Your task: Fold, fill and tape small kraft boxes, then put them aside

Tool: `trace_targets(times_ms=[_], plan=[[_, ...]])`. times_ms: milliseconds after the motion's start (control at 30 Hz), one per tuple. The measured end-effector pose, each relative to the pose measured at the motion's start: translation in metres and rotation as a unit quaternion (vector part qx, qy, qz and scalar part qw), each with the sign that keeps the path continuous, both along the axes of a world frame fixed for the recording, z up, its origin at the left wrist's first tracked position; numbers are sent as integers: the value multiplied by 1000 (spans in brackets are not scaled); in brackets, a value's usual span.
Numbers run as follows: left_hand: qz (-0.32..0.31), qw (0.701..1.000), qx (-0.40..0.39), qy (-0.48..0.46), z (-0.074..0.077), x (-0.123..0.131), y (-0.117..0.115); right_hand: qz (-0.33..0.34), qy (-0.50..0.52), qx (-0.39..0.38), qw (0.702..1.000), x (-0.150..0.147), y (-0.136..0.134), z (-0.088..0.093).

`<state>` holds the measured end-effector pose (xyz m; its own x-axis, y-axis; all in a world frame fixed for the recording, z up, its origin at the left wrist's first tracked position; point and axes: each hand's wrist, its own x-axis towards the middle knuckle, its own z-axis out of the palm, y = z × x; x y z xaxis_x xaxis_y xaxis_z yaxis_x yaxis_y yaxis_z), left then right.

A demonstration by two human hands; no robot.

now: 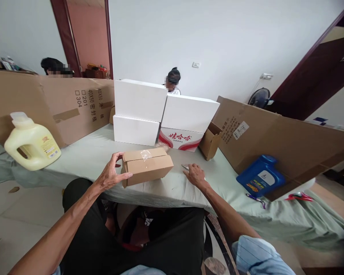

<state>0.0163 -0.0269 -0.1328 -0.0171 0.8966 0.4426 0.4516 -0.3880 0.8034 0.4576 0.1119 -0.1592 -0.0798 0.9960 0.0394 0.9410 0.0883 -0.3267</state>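
A small brown cardboard box (148,166) with clear tape across its closed flaps lies on the pale green tablecloth (83,160) in front of me. My left hand (111,173) grips the box's left end, thumb on the front and fingers on top. My right hand (195,174) rests on the cloth to the right of the box, fingers closed over a thin pen-like thing (185,167) whose tip shows.
White foam boxes (139,100) stand stacked behind, one with red print (180,139). An open small carton (210,140) sits to their right. A cream jug (31,143) is left, a blue jug (260,176) right. Cardboard sheets (275,133) wall both sides. Two people sit beyond.
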Motion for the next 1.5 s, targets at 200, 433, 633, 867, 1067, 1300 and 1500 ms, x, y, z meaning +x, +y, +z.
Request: trace_targets(times_ms=[200,433,633,867,1067,1300,1500], plan=[[3,1000,21,-7,-15,15,-6,-52,-135,3,989,43,-2,-19],[-39,999,11,22,-8,11,3,-84,-161,20,983,51,6,-22],[-68,998,-4,11,-4,25,13,-101,-110,40,988,52,1,-19],[-30,999,36,17,10,22,8,-72,28,122,990,36,-10,-1],[11,999,11,32,19,-10,-14,86,176,155,968,-37,-29,27],[21,999,4,-39,-8,-8,-16,208,228,193,932,-101,-66,55],[32,998,40,-39,-8,2,-20,254,64,250,932,-83,-74,77]])
